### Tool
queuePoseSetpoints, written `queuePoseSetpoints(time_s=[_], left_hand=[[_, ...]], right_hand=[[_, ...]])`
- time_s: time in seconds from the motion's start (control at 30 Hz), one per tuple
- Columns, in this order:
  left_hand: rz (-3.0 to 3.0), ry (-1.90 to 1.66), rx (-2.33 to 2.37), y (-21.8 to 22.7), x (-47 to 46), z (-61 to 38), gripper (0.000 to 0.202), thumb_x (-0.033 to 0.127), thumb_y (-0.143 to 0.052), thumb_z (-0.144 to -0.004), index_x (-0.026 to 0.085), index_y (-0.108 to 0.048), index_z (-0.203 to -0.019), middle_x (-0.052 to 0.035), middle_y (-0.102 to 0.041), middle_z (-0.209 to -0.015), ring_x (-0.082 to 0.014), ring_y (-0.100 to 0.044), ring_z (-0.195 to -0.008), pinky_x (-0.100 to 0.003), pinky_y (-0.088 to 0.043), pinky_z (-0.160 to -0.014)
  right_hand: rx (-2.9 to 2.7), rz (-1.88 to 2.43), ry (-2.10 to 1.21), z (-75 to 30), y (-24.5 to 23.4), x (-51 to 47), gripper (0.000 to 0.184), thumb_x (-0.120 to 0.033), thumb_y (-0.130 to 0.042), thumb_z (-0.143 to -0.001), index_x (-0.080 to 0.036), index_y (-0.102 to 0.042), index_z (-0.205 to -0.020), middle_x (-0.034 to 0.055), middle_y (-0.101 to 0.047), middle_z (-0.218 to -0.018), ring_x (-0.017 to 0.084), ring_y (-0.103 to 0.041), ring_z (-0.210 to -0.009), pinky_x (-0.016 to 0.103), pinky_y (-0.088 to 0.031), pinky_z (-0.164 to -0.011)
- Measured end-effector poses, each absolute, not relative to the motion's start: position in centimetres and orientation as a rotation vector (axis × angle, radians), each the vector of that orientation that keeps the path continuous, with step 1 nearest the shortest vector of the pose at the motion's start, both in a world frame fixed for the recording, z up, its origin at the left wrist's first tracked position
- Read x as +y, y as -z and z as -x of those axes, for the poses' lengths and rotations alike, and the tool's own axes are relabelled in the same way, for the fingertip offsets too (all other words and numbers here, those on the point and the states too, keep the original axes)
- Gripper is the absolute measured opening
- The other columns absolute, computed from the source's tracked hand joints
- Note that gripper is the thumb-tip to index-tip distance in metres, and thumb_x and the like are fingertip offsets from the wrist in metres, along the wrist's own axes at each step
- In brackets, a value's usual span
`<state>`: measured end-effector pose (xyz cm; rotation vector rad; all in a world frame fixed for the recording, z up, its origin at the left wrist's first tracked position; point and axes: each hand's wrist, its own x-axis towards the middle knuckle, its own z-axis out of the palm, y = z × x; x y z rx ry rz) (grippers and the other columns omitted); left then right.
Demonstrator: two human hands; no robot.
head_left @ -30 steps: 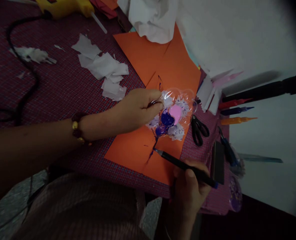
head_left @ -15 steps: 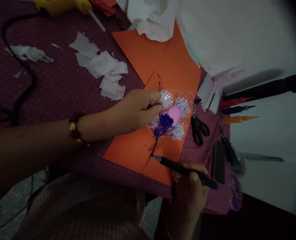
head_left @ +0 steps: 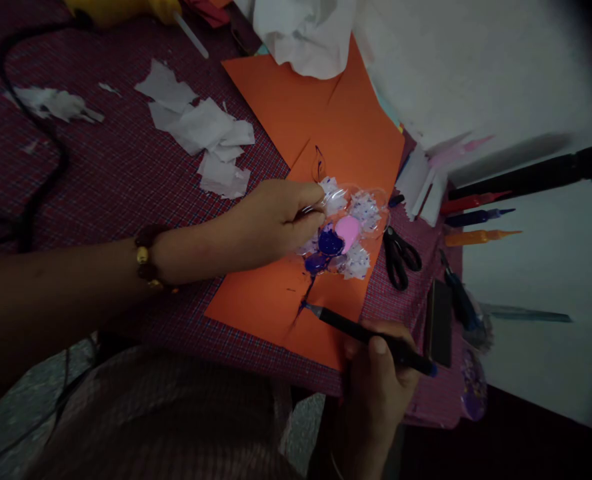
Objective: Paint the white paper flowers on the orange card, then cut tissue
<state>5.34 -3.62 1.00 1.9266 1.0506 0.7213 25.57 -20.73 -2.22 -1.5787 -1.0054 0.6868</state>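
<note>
With palette (head_left: 347, 231) pinched in left hand (head_left: 281, 217) and brush (head_left: 346, 325) held in right hand (head_left: 382, 373), purple line (head_left: 311, 287) between them is best stroked lightly.

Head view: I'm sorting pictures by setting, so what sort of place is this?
Probably a craft table, judging by the orange paper, the black scissors and the clear palette with pink and purple paint.

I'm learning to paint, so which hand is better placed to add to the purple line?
Probably the right hand: it holds the black brush, with its tip at the purple line on the orange paper. The left hand pinches the clear paint tray, so it looks less free.
</note>
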Motion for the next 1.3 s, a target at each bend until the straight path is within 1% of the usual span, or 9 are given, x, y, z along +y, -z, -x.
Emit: queuePoseSetpoints(time_s=[0.17,0.37,0.5,0.73,0.87,0.97,1.1,1.17,1.3], left_hand=[[-1.952,-0.694,1.074,-0.9,-3.6,-5.4,0.021,0.018,-0.042,-0.084,0.017,-0.050,-0.065,0.0045,-0.038,-0.057,-0.0104,-0.036,-0.059,-0.026,-0.025,-0.058],[-1.959,-0.698,1.040,-0.6,-3.7,-5.4,0.016,0.019,-0.045,-0.083,0.018,-0.055,-0.071,0.0027,-0.045,-0.058,-0.0127,-0.040,-0.059,-0.027,-0.027,-0.058],[-1.958,-0.724,1.003,-0.4,-3.7,-5.4,0.015,0.021,-0.047,-0.083,0.020,-0.054,-0.070,0.0027,-0.046,-0.057,-0.0131,-0.039,-0.057,-0.028,-0.026,-0.056],[-2.002,-0.710,0.983,-0.4,-3.7,-5.3,0.017,0.021,-0.046,-0.085,0.019,-0.052,-0.068,0.0028,-0.044,-0.057,-0.0124,-0.037,-0.055,-0.028,-0.026,-0.055],[-2.032,-0.705,0.986,-0.4,-3.8,-5.3,0.019,0.019,-0.045,-0.085,0.019,-0.050,-0.066,0.0034,-0.042,-0.056,-0.0116,-0.036,-0.054,-0.028,-0.025,-0.054],[-2.047,-0.724,0.973,-0.4,-3.8,-5.4,0.020,0.017,-0.045,-0.084,0.019,-0.048,-0.065,0.0037,-0.041,-0.055,-0.0112,-0.034,-0.053,-0.028,-0.025,-0.054],[-2.053,-0.712,0.965,-0.4,-3.8,-5.4,0.019,0.017,-0.046,-0.084,0.019,-0.048,-0.065,0.0037,-0.041,-0.055,-0.0112,-0.035,-0.053,-0.028,-0.024,-0.053],[-2.056,-0.717,0.963,-0.3,-3.8,-5.4,0.019,0.017,-0.046,-0.085,0.019,-0.048,-0.066,0.0037,-0.041,-0.055,-0.0112,-0.035,-0.053,-0.028,-0.024,-0.053],[-2.059,-0.747,0.957,0.0,-3.8,-5.4,0.020,0.016,-0.046,-0.084,0.019,-0.047,-0.064,0.0034,-0.042,-0.055,-0.0110,-0.035,-0.052,-0.028,-0.022,-0.053]], right_hand=[[-1.046,1.587,-0.803,-26.4,2.9,-21.5,0.011,-0.031,-0.061,-0.085,-0.020,-0.065,-0.085,-0.0029,-0.056,-0.059,0.013,-0.051,-0.049,0.025,-0.038,-0.048],[-1.031,1.549,-0.616,-26.0,2.6,-20.8,0.009,-0.028,-0.059,-0.086,-0.021,-0.064,-0.086,-0.0040,-0.055,-0.057,0.012,-0.050,-0.047,0.025,-0.039,-0.048],[-1.051,1.554,-0.641,-26.0,2.7,-20.7,0.009,-0.027,-0.061,-0.084,-0.020,-0.066,-0.087,-0.0023,-0.057,-0.062,0.013,-0.052,-0.050,0.025,-0.039,-0.048],[-1.072,1.534,-0.673,-26.7,3.0,-21.5,0.009,-0.026,-0.060,-0.081,-0.021,-0.062,-0.075,-0.0020,-0.054,-0.064,0.011,-0.047,-0.050,0.024,-0.036,-0.046],[-1.041,1.553,-0.695,-26.3,2.8,-21.3,0.006,-0.025,-0.059,-0.084,-0.021,-0.063,-0.081,-0.0012,-0.055,-0.067,0.012,-0.051,-0.053,0.024,-0.038,-0.048],[-1.033,1.558,-0.686,-26.1,2.6,-20.9,0.008,-0.025,-0.057,-0.086,-0.021,-0.064,-0.086,-0.0020,-0.054,-0.063,0.013,-0.051,-0.052,0.024,-0.038,-0.047],[-1.078,1.540,-0.682,-26.3,2.8,-20.7,0.007,-0.024,-0.058,-0.084,-0.021,-0.064,-0.082,-0.0026,-0.052,-0.061,0.013,-0.050,-0.050,0.024,-0.037,-0.046],[-1.103,1.549,-0.656,-26.5,2.8,-20.9,0.007,-0.022,-0.058,-0.083,-0.021,-0.062,-0.077,-0.0025,-0.052,-0.063,0.012,-0.050,-0.051,0.025,-0.037,-0.047],[-1.148,1.539,-0.684,-26.8,2.9,-21.3,0.009,-0.021,-0.056,-0.082,-0.022,-0.061,-0.074,-0.0006,-0.055,-0.068,0.015,-0.055,-0.062,0.028,-0.043,-0.056]])
